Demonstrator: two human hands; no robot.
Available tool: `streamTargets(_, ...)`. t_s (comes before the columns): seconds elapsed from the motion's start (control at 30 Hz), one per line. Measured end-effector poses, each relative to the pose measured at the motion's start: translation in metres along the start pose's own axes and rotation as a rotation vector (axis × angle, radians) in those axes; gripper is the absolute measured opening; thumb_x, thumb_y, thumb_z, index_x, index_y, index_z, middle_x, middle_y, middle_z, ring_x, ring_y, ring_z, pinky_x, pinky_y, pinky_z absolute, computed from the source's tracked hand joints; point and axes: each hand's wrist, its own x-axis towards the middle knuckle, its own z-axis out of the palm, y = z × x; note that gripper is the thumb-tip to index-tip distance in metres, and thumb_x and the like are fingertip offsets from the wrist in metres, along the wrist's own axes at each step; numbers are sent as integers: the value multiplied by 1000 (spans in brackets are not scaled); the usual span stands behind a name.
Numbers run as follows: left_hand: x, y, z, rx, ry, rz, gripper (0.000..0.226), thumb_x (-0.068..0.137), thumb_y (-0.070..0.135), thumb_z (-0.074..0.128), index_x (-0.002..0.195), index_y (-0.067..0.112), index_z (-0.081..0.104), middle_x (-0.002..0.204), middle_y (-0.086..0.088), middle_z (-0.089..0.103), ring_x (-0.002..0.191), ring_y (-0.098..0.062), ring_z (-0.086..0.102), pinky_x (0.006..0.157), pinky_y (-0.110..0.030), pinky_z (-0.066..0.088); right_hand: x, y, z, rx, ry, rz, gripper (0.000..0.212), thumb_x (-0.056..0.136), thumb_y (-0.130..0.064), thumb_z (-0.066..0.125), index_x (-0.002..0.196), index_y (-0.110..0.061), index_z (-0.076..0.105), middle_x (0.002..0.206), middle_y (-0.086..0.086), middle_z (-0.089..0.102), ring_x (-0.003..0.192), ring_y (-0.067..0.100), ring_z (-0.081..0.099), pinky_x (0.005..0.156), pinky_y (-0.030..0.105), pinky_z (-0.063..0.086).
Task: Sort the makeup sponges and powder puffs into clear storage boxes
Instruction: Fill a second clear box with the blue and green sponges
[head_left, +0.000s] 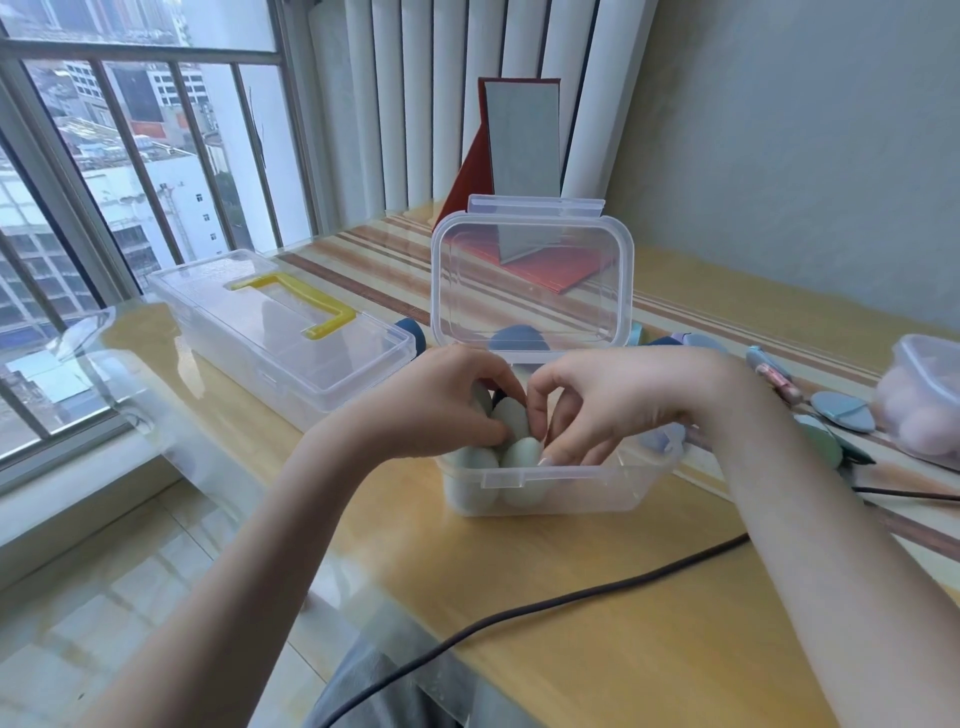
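Pinching a pale green sponge (511, 418) went the left hand (447, 402) | right hand (613, 405) curled fingers on the same sponge, over the open clear box (558, 488) | more green sponges (522, 470) stood inside | lid (532, 283) upright behind | yellow-handled case (283, 325) left on the tabletop (597, 623) | blue puff (841, 411) right.

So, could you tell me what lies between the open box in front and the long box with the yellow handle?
In the head view, a dark blue sponge shows between the long box and the open box, partly hidden behind them.
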Motion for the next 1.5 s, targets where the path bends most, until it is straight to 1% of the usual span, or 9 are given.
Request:
streamTargets(0.13,-2,-3,-3,-147,15,3,32,79,12,63,106,29,67,103,17,63,97,6,55,80,-9,44,-7,7,-10,48,-56,-15,31,74,-8,81,98,-14,62,81,3,75,80,17,73,77,32,60)
streamTargets(0.33,-2,-2,-3,-296,237,20,37,84,-3,48,96,24,69,105,9,65,110,-5,55,105,-34,39,-6,7,-10,42,29,0,26,80,-2,75,96,-10,56,82,9,73,78,23,74,73,33,61)
streamTargets(0.7,1,12,3,-70,247,57,29,87,3,50,99,23,68,106,11,60,102,-3,48,77,-14,31,-16,9,-19,87,83,-25,24,82,-16,75,95,-11,55,88,17,71,75,24,74,69,32,60)
streamTargets(0.8,5,21,3,-68,232,97,28,87,2,52,98,22,68,100,15,57,95,3,46,74,-1,31,-27,20,-32,184,201,-48,20,85,-19,72,93,-10,57,83,16,73,75,26,74,65,31,59)
streamTargets(1.07,31,32,6,-61,256,107,27,88,1,49,91,21,67,103,6,66,97,-7,56,81,-12,37,-40,86,-38,568,859,-47,9,93,-16,60,100,-20,57,72,3,64,47,8,51,38,20,35)
streamTargets(1.13,31,33,13,-79,335,97,30,87,-1,47,85,21,66,97,6,67,92,-8,57,77,-11,41,-34,102,-36,504,942,22,14,94,-13,55,103,-24,57,75,1,61,47,3,51,43,23,36)
streamTargets(1.33,22,18,12,-164,616,10,29,79,-6,48,74,17,63,78,6,65,81,-14,59,72,-27,48,12,105,-34,110,830,-135,39,97,-21,54,124,-49,49,124,-24,51,108,-11,49,82,14,40)
streamTargets(1.43,17,13,12,-143,631,7,28,79,-9,50,73,16,61,77,6,62,80,-15,56,69,-20,43,41,91,-47,-109,691,-155,49,94,-36,57,139,-47,40,145,-7,45,133,18,40,107,39,37)
streamTargets(1.5,13,11,14,-154,661,4,30,76,-12,50,69,15,58,73,7,60,76,-15,54,65,-13,39,56,80,-53,-212,625,-145,55,88,-56,54,136,-63,29,150,-8,39,135,17,36,107,35,34)
